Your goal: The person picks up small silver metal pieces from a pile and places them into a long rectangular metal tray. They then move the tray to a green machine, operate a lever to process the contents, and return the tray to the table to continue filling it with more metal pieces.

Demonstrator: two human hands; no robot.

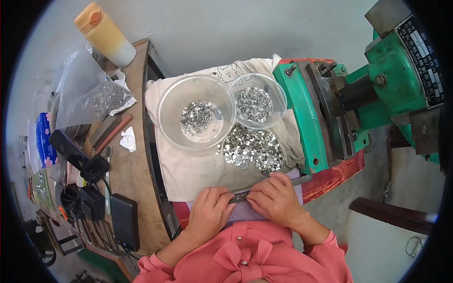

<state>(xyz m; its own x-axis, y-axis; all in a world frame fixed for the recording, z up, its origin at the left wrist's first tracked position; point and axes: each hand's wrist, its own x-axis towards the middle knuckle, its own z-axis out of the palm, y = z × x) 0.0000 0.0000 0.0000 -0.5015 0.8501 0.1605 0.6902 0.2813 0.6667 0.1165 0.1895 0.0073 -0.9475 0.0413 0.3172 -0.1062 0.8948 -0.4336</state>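
A: In the head view, where is the strip?
B: At the lower centre, the narrow dark strip [240, 196] is held just in front of the pink shirt [283, 245], above a purplish cloth [243, 213]
A: Which way does it point?
B: Its long axis runs left to right across the body, the right end slightly farther from the wearer. Fingers cover both ends
A: How does it look?
B: Slim and dark grey, with a mottled, lighter middle; finer detail is too small to tell
A: And the hands?
B: The left hand [210, 207] pinches one end between bent fingers and thumb; the right hand [273, 195] pinches the other, its fingers curled over
A: What is near them?
B: Just beyond, a heap of small shiny metal pieces [255, 148] on a beige cloth [179, 177], below two clear round tubs [163, 118]; at the right, a green machine [302, 127]
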